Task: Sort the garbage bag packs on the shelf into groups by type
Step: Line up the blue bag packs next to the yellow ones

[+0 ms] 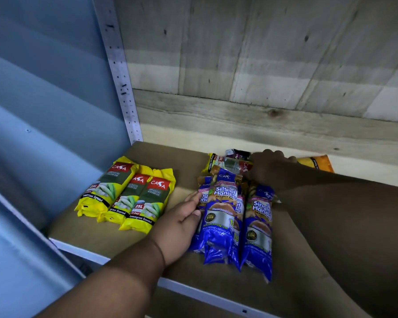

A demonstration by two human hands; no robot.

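Three yellow Casa lemongrass packs (126, 195) lie side by side on the left of the brown shelf board (97, 235). Several blue Singlet Handle packs (225, 216) lie together at the middle. My left hand (182, 221) rests flat against the left side of the blue group, fingers apart. My right hand (269, 167) reaches to the back, fingers curled over a heap of mixed packs (230, 161); whether it grips one I cannot tell. An orange pack (317, 162) lies behind my right forearm.
A wooden back wall (262, 65) closes the shelf at the rear. A white perforated upright (122, 83) stands at the back left, with a blue corrugated wall (44, 99) beyond it. The shelf's white front rail (193, 292) runs below my arms.
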